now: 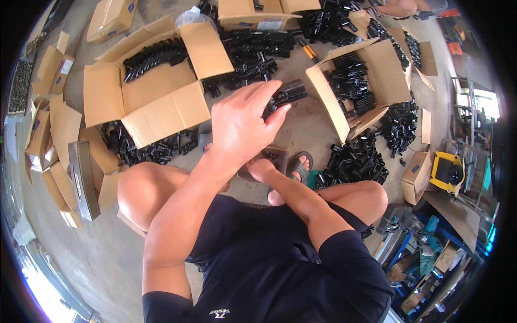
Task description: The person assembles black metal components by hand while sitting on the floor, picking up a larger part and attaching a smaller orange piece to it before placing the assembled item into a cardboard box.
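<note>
My left hand (242,116) is raised in front of me, its fingers and thumb closed around a glossy black tube-shaped part (292,92). One end of the part sticks out past the fingertips. Lower down, my right hand (261,169) reaches to a small brown container (277,156) with dark contents, on the floor between my feet. The fingers of that hand are mostly hidden, so what they hold does not show. To the left stands an open cardboard box (161,116) with a row of black parts (156,56) laid along its far side.
On the right, another open box (385,70) holds many black parts. Heaps of similar parts (358,161) lie around both boxes. Further cardboard boxes (110,21) stand along the left and far side. Another person's bare leg (398,8) shows at the far right. A yellow-framed device (447,171) stands at right.
</note>
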Demonstrator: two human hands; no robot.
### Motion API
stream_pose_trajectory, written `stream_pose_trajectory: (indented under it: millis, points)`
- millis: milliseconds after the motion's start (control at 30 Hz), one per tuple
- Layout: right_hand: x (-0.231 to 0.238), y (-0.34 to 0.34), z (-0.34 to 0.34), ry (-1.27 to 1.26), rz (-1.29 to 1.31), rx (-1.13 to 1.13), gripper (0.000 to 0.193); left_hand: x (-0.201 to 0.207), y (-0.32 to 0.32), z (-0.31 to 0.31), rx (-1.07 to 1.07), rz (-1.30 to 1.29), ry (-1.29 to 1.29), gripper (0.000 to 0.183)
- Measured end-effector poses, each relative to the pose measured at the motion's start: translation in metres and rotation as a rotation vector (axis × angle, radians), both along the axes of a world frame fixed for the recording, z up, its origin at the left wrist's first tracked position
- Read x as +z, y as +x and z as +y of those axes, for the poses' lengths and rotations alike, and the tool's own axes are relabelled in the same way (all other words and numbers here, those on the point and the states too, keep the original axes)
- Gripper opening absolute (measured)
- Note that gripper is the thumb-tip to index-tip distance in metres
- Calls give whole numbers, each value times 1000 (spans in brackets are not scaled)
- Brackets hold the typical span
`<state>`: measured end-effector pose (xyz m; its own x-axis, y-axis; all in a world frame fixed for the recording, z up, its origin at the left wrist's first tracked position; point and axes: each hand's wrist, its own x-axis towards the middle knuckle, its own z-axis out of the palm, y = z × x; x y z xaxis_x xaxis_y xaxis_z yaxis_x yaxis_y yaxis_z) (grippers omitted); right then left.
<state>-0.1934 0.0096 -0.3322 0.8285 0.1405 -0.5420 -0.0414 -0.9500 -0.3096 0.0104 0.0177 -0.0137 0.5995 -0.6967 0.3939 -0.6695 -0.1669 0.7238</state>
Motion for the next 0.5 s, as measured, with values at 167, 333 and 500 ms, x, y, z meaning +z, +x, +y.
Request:
stream_pose_trajectory:
  millis: [167,333,500]
  points:
    - [42,13,-19,15,-13,-44,24,-5,-4,-11,-14,-97,-7,36]
    - [201,40,-71,274,-130,-326,23,-8,-7,-9,-12,-99,6,35]
    - [309,41,-147,501,-427,-872,21,0,-12,-11,-23,-123,-5,36]
